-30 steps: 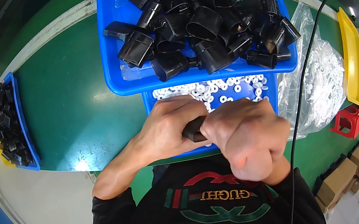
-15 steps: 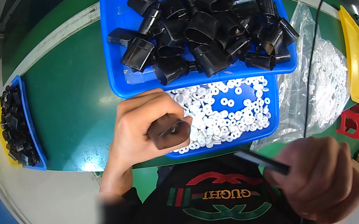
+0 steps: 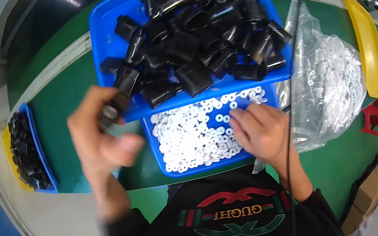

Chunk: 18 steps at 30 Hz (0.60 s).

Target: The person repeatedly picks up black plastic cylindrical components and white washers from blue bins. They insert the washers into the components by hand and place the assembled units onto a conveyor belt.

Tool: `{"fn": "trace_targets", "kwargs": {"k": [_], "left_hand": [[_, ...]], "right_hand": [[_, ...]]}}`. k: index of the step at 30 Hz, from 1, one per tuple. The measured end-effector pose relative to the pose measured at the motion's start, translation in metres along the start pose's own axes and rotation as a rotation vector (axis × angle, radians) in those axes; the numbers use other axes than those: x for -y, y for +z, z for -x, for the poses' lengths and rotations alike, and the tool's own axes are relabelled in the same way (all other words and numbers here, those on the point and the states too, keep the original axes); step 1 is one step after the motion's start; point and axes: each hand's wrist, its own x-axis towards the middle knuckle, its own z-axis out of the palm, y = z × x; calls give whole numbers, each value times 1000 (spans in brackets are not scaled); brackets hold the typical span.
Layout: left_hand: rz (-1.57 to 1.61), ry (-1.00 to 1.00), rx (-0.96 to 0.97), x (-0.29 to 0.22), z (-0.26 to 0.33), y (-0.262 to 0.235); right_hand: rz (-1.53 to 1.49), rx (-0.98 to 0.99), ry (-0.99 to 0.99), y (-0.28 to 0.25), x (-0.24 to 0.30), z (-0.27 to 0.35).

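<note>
a black part (image 3: pixel 113 112) is seen at the fingers of the left hand (image 3: pixel 97 129), by the lower left corner of the upper tray (image 3: pixel 97 38), left of the middle of the frame. the thumb is spread wide of the fingers and the hand is blurred; whether the part is gripped or only touched cannot be told. the right hand (image 3: pixel 264 130) is held over the right side of the lower tray (image 3: pixel 208 166), its fingers curled narrow and their tips near the rings (image 3: pixel 182 137); whether a ring is pinched cannot be told. a dark tip (image 3: pixel 287 109) is seen beside that hand's outer edge. the upper tray, at top centre, is heaped with black pieces (image 3: pixel 186 47), and the lower tray is partly covered by it. at the right of the bench (image 3: pixel 61 80), a clear bag (image 3: pixel 333 77) is filled with white pieces, near a yellow tray (image 3: pixel 367 43). at the far left, more black pieces are held in a blue tray (image 3: pixel 42 149).
</note>
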Motion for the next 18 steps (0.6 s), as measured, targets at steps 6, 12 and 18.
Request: {"fn": "trace_targets", "kwargs": {"k": [6, 12, 18], "left_hand": [[-471, -130, -159, 36, -100, -31], [-814, -101, -96, 105, -186, -51], [-738, -132, 130, 153, -224, -27]], "right_hand": [[55, -30, -75, 6, 0, 3], [99, 18, -153, 2, -2, 3], [83, -8, -125, 7, -4, 6]]}}
